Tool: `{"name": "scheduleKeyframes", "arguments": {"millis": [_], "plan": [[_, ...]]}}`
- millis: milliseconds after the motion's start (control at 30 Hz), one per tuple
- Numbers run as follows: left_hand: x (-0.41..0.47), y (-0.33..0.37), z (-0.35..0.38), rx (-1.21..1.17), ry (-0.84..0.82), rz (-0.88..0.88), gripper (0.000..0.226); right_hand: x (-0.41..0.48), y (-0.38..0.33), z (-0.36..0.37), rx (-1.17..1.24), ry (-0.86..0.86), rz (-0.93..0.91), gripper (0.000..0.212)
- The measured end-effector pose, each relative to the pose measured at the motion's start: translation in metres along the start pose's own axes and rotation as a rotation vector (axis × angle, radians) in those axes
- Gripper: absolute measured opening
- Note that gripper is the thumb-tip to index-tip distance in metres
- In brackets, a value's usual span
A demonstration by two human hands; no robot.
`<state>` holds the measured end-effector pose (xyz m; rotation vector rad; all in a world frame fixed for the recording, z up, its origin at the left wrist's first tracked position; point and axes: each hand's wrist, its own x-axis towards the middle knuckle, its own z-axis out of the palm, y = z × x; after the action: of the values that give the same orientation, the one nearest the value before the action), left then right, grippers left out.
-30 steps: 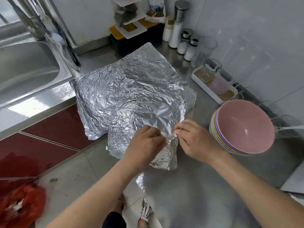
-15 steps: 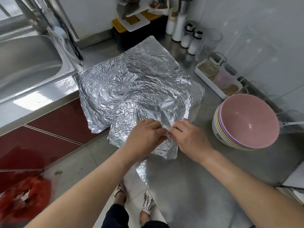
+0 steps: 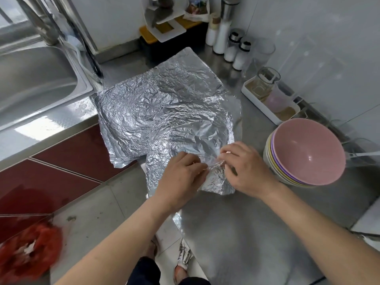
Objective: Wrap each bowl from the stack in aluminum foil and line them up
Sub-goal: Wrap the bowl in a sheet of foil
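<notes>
Crumpled sheets of aluminum foil lie overlapped on the steel counter, their near edge hanging past the counter's front. My left hand and my right hand both pinch the near corner of the top foil sheet, fingertips close together. A stack of several bowls, pink one on top, tilts on the counter just right of my right hand. No bowl is visible under the foil.
A steel sink lies at the left. Salt shakers and bottles stand at the back. A white tray with glass cups sits behind the bowls. A red bag is on the floor at lower left.
Both hands stayed on the foil's near corner, shifting slightly right with fingers working the corner; the camera view tilted a little.
</notes>
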<state>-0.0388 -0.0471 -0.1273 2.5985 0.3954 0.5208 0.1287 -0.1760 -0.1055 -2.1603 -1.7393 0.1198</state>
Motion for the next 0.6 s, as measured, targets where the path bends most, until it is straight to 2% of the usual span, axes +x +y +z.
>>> {"name": "scheduleKeyframes", "arguments": {"millis": [67, 200, 367, 533, 600], "plan": [[-0.001, -0.005, -0.003, 0.004, -0.014, -0.009, 0.021, 0.003, -0.010, -0.001, 0.071, 0.026, 0.027, 0.017], [-0.003, -0.012, -0.005, 0.016, -0.038, 0.014, 0.026, 0.001, -0.025, 0.012, 0.109, -0.014, -0.062, 0.006], [-0.001, -0.014, -0.005, 0.045, -0.035, 0.047, 0.028, -0.001, -0.023, 0.023, 0.003, 0.041, -0.085, 0.013], [0.001, -0.015, -0.006, 0.110, -0.064, 0.103, 0.024, -0.003, -0.016, 0.021, 0.019, 0.031, -0.075, 0.029], [0.000, -0.012, -0.007, 0.122, -0.070, 0.088, 0.027, -0.001, -0.018, 0.016, 0.036, 0.025, -0.038, 0.028]]}}
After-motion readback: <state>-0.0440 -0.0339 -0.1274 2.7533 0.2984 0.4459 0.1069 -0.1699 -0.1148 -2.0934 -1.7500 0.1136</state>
